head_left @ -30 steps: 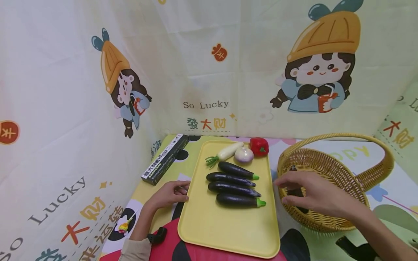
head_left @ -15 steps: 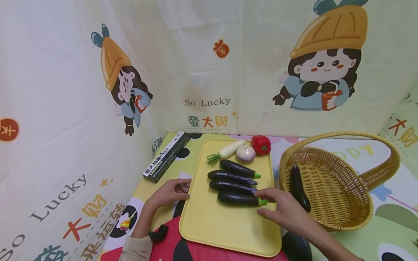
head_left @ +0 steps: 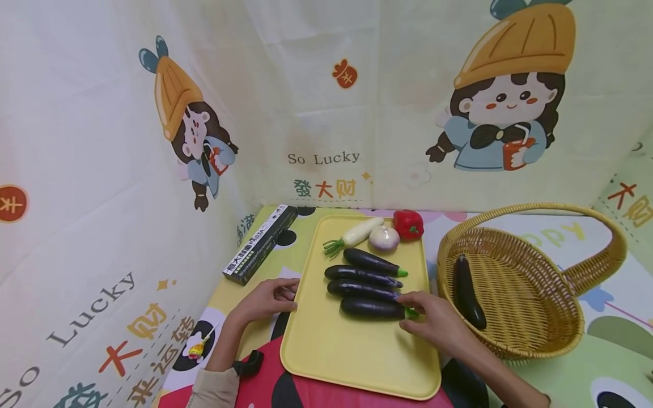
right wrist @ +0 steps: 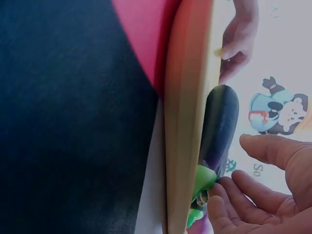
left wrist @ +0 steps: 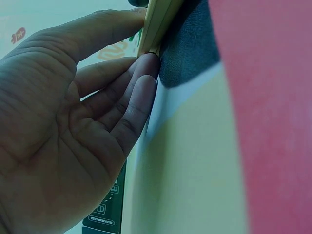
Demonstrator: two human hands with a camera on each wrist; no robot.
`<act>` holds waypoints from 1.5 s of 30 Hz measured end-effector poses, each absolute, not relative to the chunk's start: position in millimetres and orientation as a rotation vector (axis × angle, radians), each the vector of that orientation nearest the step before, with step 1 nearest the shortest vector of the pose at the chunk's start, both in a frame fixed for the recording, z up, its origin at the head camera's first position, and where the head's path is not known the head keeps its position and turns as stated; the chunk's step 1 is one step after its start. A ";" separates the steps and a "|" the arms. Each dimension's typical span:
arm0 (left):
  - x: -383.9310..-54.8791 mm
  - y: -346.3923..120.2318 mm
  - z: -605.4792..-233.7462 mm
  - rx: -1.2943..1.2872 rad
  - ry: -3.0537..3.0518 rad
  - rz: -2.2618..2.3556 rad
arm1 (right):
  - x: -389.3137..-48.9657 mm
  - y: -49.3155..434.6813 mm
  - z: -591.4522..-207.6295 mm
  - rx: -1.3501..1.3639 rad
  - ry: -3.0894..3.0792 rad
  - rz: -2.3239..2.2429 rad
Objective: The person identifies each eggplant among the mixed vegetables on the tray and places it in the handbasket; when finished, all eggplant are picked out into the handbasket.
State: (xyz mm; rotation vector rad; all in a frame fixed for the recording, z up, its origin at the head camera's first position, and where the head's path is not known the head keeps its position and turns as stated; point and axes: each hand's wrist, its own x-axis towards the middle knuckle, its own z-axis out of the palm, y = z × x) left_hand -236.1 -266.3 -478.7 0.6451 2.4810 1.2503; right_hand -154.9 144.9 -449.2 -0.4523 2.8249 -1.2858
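Several dark eggplants lie side by side on a yellow tray (head_left: 331,357). My right hand (head_left: 433,320) is at the green stem end of the nearest eggplant (head_left: 371,309). In the right wrist view its thumb stands apart from that eggplant (right wrist: 222,122), while the fingertips are close by the green stem (right wrist: 204,180); contact is hard to tell. My left hand (head_left: 265,300) holds the tray's left edge. The left wrist view shows the thumb on the tray rim (left wrist: 156,24) and curled fingers against its outer side. Another eggplant (head_left: 468,292) lies inside the wicker basket (head_left: 530,334).
At the tray's far end are a white radish (head_left: 361,231), a purple-white onion (head_left: 384,238) and a red bell pepper (head_left: 408,225). A black pasta box (head_left: 260,245) lies left of the tray. A lollipop (head_left: 196,350) is near the left forearm. Printed cloth walls stand behind.
My right hand has moved left from over the basket to the nearest eggplant's stem, leaving an eggplant in the basket. The left hand stays at the tray edge.
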 end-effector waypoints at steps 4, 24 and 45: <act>-236.6 -266.5 -476.9 0.645 2.487 1.243 | -156.7 143.5 -451.3 -0.461 2.858 -1.274; -235.7 -266.2 -478.7 0.641 2.495 1.246 | -165.8 141.8 -460.8 -0.448 2.883 -1.193; -236.8 -266.9 -478.1 0.649 2.499 1.243 | -166.6 142.1 -459.2 -0.494 2.905 -1.113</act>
